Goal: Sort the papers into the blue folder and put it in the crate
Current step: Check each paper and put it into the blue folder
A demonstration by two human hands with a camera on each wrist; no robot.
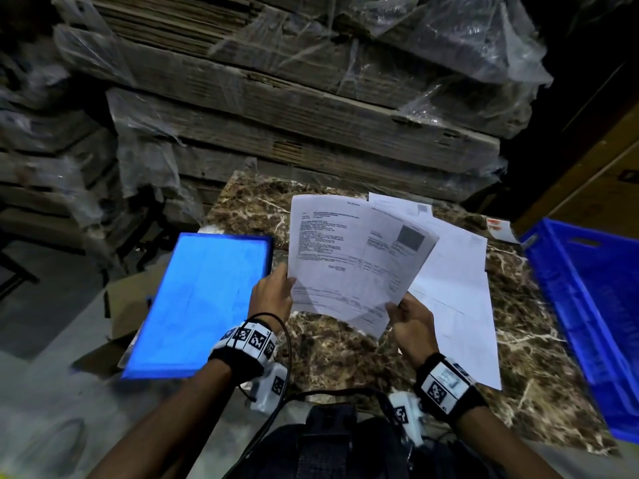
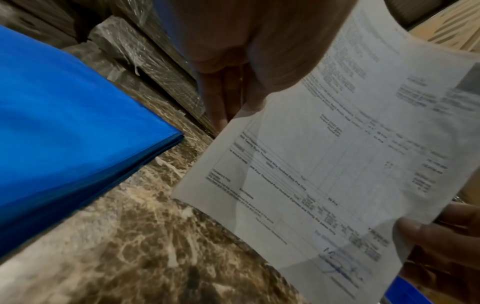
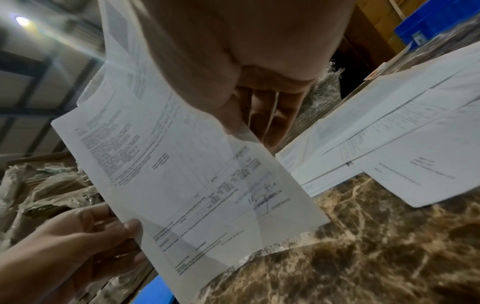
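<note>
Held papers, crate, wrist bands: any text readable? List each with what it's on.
Nothing reads for certain.
Held papers: a heading, perhaps "Tax Invoice", blurred; the table print and the blue signature are unreadable in all views.
Papers on the table: print too faint.
Red-printed slip: blurred.
Crate: label too small.
Wrist bands: square code markers only; tiny digits unreadable.

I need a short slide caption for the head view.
Both hands, left hand and right hand, hold printed papers above a marble table, beside the blue folder.
</note>
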